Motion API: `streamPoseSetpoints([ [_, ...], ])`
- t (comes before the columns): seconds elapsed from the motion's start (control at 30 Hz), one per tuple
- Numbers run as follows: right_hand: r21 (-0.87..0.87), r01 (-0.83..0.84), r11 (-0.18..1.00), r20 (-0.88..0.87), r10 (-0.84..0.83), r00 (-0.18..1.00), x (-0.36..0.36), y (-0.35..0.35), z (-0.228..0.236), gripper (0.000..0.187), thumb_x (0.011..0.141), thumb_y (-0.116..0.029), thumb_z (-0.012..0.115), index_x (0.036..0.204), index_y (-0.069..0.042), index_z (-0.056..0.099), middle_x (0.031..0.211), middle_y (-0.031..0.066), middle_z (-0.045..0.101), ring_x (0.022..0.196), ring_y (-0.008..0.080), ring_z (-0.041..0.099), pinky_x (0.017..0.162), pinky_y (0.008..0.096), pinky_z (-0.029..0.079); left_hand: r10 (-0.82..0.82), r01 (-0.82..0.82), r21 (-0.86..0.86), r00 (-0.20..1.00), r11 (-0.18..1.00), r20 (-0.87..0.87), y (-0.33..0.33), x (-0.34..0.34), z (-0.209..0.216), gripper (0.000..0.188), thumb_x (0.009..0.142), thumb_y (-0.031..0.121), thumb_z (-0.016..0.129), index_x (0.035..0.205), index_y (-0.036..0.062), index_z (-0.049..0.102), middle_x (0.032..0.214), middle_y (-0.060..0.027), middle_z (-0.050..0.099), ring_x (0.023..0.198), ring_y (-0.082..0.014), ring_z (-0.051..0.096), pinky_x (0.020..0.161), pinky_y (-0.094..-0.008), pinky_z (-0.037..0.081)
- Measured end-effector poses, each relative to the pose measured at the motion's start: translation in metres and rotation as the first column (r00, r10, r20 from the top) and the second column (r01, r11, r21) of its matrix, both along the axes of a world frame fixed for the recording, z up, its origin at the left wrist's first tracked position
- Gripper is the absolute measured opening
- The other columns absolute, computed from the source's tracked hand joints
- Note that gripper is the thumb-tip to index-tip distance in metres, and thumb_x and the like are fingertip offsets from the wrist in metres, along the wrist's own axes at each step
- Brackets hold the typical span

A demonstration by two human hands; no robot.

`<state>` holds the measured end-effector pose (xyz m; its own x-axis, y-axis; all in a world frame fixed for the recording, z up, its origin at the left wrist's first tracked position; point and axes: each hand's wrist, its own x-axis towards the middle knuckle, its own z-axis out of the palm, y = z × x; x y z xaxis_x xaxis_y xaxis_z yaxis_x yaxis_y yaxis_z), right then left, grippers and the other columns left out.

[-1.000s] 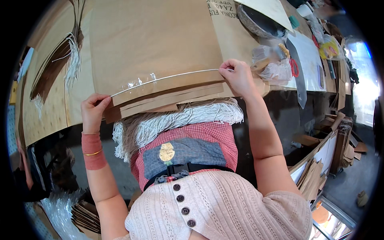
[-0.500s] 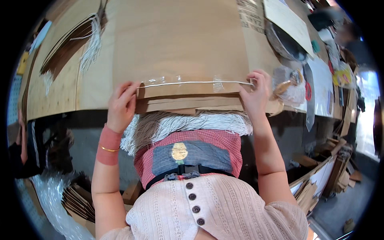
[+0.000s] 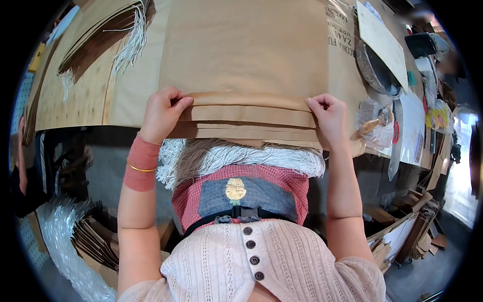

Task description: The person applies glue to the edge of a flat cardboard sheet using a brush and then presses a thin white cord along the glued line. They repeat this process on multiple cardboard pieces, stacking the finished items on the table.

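Observation:
A large sheet of brown kraft paper (image 3: 246, 50) covers the table in front of me. Along its near edge runs a raised fold (image 3: 246, 99). My left hand (image 3: 163, 115) pinches the fold's left end between thumb and fingers. At the right end, my right hand (image 3: 331, 121) grips the same fold, its thumb on top. Nearer to me, several overlapping brown paper edges (image 3: 246, 130) lie in layers at the table's front. Across my lap rests a thick bundle of white string (image 3: 241, 157), partly under those edges. No string shows on the sheet itself.
To the left lie brown paper pieces with white strings (image 3: 132, 48) hanging from them. On the right are a dark bowl (image 3: 377, 70) under a white board, a wooden-handled brush (image 3: 371, 126), red-handled scissors (image 3: 396, 132) and a metal ruler (image 3: 395, 161). Bubble wrap (image 3: 68, 246) stands lower left.
The white string stretched between my hands across the taped paper is out of sight. The paper edge is now folded over there, and both hands hold that fold. The view has shifted slightly.

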<state>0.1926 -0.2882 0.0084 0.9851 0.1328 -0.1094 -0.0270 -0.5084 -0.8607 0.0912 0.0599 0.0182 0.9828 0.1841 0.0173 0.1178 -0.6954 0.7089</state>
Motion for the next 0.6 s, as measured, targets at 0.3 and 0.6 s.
streamPoseSetpoints([
  [0.3,-0.438,0.067,0.896,0.595,0.233,0.769,-0.028,0.04,-0.01,0.042,0.081,-0.007,0.059,0.122,0.0,0.052,0.121,0.0146,0.053,0.11,0.0275,0.051,0.093,0.0383,0.041,-0.017,0.0,0.591,1.0,0.807,0.023,-0.062,-0.003,0.021,0.049,0.079,0.02,0.068,0.117,-0.0026,0.047,0.112,-0.0225,0.054,0.104,-0.0386,0.053,0.086,-0.0438,0.044],
  [0.6,-0.627,0.107,0.772,0.386,0.188,0.903,-0.048,0.011,-0.02,0.08,0.084,-0.042,0.061,0.139,0.007,0.028,0.145,0.0253,0.029,0.136,0.0377,0.026,0.112,0.0428,0.021,-0.063,0.077,0.534,0.997,0.842,-0.045,-0.035,-0.028,-0.01,0.088,0.079,0.034,0.069,0.14,-0.0082,0.023,0.147,-0.0259,0.024,0.137,-0.0402,0.023,0.113,-0.0445,0.02],
])
